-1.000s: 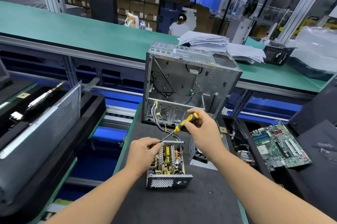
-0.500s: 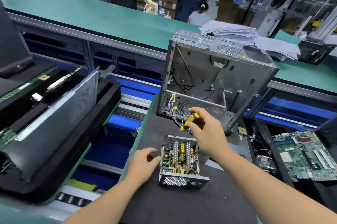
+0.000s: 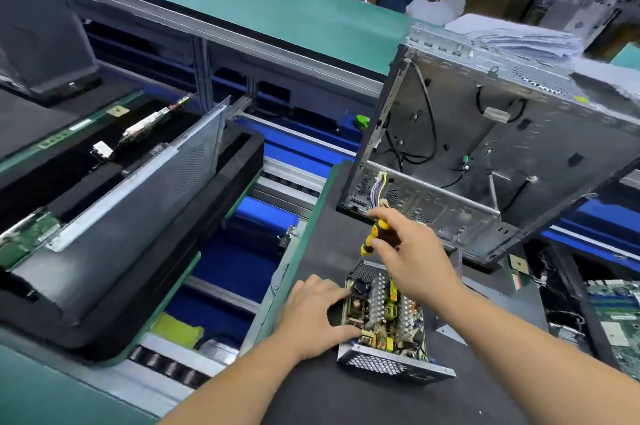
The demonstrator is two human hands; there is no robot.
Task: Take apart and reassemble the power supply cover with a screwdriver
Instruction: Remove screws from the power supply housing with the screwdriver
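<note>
Since the earlier frame the view has swung left, and the left hand point(image 3: 313, 315) now lies against the side of the power supply point(image 3: 384, 320) instead of resting just short of it; the right hand point(image 3: 412, 258) has turned the screwdriver point(image 3: 375, 236) more upright.

At the far left a black foam tray point(image 3: 145, 289) holds a grey perforated metal panel point(image 3: 131, 210) leaning on edge, probably parked there to keep it off the work surface. Beside it, blue rollers run below the green edge of the bench point(image 3: 308, 234), which is covered by a dark, matte mat.

Near the bench's front left edge, the left hand spreads its fingers, fairly straight, against the supply's left wall, apparently bracing it so it cannot slide. The supply is a small sheet-metal box with a honeycomb grille at the front, its cover off, exposing finned heat sinks, yellow parts and a circuit board. A flat grey sheet that may be the cover lies just right of it; I cannot tell.

The right hand grasps the yellow-and-black handle with curled fingers, tip hidden, above the box's far end.

Behind stands an empty steel computer case point(image 3: 485, 154), open side forward, loose cables inside.
</note>
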